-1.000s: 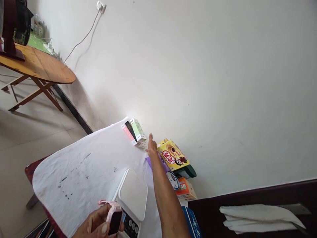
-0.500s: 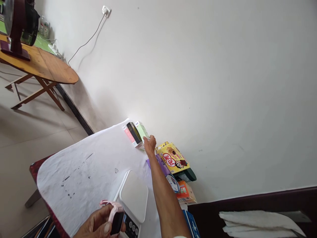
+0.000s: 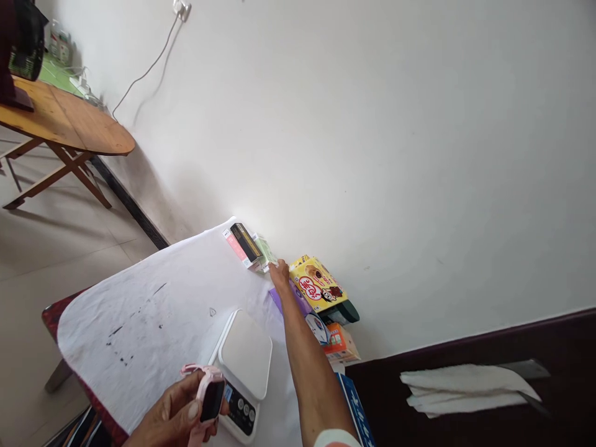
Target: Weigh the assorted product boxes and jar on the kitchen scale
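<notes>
My left hand (image 3: 174,413) is closed around a pink smartwatch (image 3: 212,400), its dark screen facing up to the right and part of its strap showing. Just beyond it lies a white kitchen scale (image 3: 246,354) with round buttons on its near end. Stretched toward the wall, my right hand (image 3: 279,273) has its fingers on the near end of a light green box (image 3: 264,250); the fingertips are partly hidden. Beside that box stand a black box (image 3: 246,241) and a pink and white box (image 3: 236,248).
Right of my forearm are a yellow snack box (image 3: 316,285), a purple package (image 3: 298,298), an orange box (image 3: 342,341) and a blue box (image 3: 354,410). A white cloth (image 3: 135,316) covers the table against the wall. A wooden folding table (image 3: 84,121) stands at left.
The light green box has tipped lower beside the black box under my right hand. My left hand still holds the smartwatch. The whole view has shifted slightly.
</notes>
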`<state>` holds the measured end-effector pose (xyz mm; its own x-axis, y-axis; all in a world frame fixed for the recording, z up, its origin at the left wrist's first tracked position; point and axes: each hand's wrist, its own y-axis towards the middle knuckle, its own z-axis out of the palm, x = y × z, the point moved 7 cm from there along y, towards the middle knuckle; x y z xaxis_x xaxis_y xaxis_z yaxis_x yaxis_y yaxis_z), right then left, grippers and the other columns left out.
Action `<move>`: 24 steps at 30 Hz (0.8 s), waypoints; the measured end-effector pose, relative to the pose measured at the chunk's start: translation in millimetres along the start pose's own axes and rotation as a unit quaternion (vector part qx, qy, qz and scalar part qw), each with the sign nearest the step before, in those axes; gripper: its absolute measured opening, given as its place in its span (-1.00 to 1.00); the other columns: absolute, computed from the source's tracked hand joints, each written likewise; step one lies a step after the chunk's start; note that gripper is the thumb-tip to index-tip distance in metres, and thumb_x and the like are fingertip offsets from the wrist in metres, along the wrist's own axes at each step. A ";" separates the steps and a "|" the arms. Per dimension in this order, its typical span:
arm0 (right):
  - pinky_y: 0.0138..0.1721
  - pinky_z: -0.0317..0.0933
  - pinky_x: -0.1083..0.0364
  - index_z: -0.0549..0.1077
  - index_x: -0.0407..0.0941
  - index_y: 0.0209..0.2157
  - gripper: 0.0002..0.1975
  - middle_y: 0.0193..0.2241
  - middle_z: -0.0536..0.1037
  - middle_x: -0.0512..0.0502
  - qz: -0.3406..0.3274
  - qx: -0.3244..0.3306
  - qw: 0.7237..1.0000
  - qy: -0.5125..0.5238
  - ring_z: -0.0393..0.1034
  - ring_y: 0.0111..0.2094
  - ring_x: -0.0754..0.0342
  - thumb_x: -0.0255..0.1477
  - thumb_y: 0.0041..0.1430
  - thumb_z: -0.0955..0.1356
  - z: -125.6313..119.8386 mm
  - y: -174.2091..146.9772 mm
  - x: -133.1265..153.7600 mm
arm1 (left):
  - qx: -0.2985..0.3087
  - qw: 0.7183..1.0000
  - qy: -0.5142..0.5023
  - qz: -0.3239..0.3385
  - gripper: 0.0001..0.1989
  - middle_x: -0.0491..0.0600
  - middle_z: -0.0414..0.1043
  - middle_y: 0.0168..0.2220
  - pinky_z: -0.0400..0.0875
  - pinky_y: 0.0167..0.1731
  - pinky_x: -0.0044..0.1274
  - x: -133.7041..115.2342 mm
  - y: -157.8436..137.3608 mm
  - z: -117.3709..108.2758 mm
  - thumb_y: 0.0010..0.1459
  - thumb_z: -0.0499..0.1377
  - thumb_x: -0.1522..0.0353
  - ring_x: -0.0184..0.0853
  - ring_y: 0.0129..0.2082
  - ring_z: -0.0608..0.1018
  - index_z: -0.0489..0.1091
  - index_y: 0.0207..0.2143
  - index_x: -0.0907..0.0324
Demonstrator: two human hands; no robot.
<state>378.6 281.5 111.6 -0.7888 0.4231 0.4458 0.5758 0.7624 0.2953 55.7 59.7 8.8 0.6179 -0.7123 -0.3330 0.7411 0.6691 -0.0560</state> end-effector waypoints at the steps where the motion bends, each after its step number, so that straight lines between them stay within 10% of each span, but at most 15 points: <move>1: 0.08 0.41 -0.16 0.45 -0.12 0.14 -0.62 0.12 0.49 -0.23 -0.024 -0.004 1.000 0.005 0.46 0.07 -0.11 -0.26 0.39 0.40 -5.0 -10.9 3.9 | -0.008 1.000 0.007 0.001 -0.43 0.04 0.58 -0.29 0.21 -0.34 -0.50 -2.2 -1.5 1.4 -0.08 0.52 0.02 -0.34 -0.42 0.44 0.65 -0.08 0.14; 10: 0.28 0.19 -0.15 0.42 -0.14 0.15 -0.56 0.13 0.50 -0.29 -0.178 -0.070 0.982 -0.006 0.33 0.21 -0.15 -0.25 0.32 0.32 -90.1 -194.4 -35.7 | -0.053 0.993 0.102 -0.027 -0.50 0.01 0.56 -0.21 0.33 -0.18 -0.50 -17.8 -14.1 2.9 -0.04 0.51 0.04 -0.27 -0.27 0.43 0.67 -0.11 0.11; 14: 0.23 0.19 -0.22 0.43 -0.24 0.15 -0.45 0.12 0.48 -0.44 -0.050 -0.133 0.982 -0.123 0.33 0.19 -0.29 -0.17 0.27 0.32 -164.6 -250.3 -115.6 | -0.051 0.991 0.118 -0.042 -0.51 0.01 0.57 -0.19 0.37 -0.15 -0.50 -15.9 -14.6 -3.5 0.00 0.49 0.06 -0.27 -0.24 0.45 0.65 -0.05 0.08; 18: 0.16 0.24 -0.26 0.33 -0.37 0.25 -0.16 0.19 0.41 -0.58 0.161 -0.055 0.964 -0.204 0.28 0.25 -0.46 -0.02 0.16 0.37 -206.8 -290.9 -190.0 | -0.047 0.988 0.140 -0.045 -0.55 0.01 0.56 -0.19 0.40 -0.17 -0.52 -14.9 -15.4 -8.1 0.05 0.46 0.06 -0.26 -0.23 0.46 0.64 -0.07 0.10; 24: 0.04 0.34 -0.12 0.42 -0.21 0.20 -0.30 0.12 0.55 -0.40 0.206 0.028 0.959 -0.190 0.47 0.14 -0.31 -0.02 0.19 0.33 -212.8 -314.2 -202.2 | -0.022 0.991 0.123 -0.036 -0.60 -0.01 0.56 -0.15 0.44 -0.17 -0.51 -15.6 -15.9 -3.6 0.12 0.42 0.08 -0.26 -0.23 0.47 0.63 -0.04 0.04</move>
<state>403.0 -147.8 108.4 -0.5234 0.8346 0.1721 0.8521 0.5117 0.1097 33.3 60.9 11.5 0.4774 -0.6883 -0.5462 0.7646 0.6317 -0.1277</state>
